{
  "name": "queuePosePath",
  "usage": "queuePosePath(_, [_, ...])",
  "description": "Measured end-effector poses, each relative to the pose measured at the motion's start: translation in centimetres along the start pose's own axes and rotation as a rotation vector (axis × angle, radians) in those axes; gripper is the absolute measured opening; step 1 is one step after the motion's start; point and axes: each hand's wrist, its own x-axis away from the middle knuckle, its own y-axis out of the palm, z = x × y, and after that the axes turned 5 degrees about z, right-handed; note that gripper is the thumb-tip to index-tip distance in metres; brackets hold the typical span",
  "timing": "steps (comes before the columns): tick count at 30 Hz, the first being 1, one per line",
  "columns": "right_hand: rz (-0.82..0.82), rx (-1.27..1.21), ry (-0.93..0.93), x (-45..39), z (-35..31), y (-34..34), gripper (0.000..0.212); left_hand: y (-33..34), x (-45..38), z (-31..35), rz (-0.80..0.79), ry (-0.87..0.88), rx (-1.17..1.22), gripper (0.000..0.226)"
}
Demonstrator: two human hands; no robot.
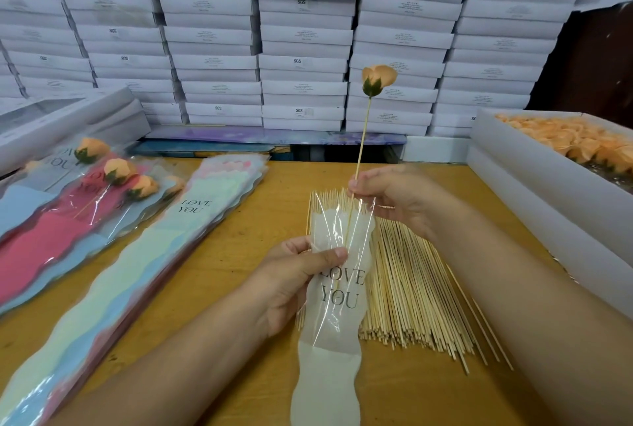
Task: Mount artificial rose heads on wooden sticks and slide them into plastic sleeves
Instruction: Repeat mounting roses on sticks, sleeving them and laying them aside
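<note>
From where I watch, this rose is mid-way through its second step. The peach rose head (379, 80) already sits on its wooden stick (363, 138), so mounting is done for this one. My right hand (394, 196) pinches the stick low down, its grip clenched on it, and the lower end has entered the mouth of the white "LOVE YOU" sleeve (337, 288) — the head stands well above the opening. My left hand (298, 275) holds the sleeve, thumb pressed on its clear front, above the table (239, 254). I judge the stick must slide further down. At the left, a few finished roses (116, 170) lie in sleeves. Much is left — a heap of bare sticks (411, 288), a stack of empty sleeves (191, 220), a box of rose heads (565, 141).
</note>
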Motion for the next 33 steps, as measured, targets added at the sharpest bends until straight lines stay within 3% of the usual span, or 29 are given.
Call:
queuePosePath(12, [-0.076,0.059,-0.024,0.0,0.0,-0.2,0.008,0.2,0.5,0.2,0.014,0.005,-0.036,0.075])
queuePosePath(20, [0.079,-0.135,-0.022,-0.9,-2.2,-0.8,0.006,0.2,0.6,-0.1,-0.027,-0.009,-0.072,0.058])
queuePosePath(33, [-0.066,0.021,-0.010,0.7,0.3,-0.2,0.015,0.0,0.5,0.5,-0.001,0.027,-0.031,0.060])
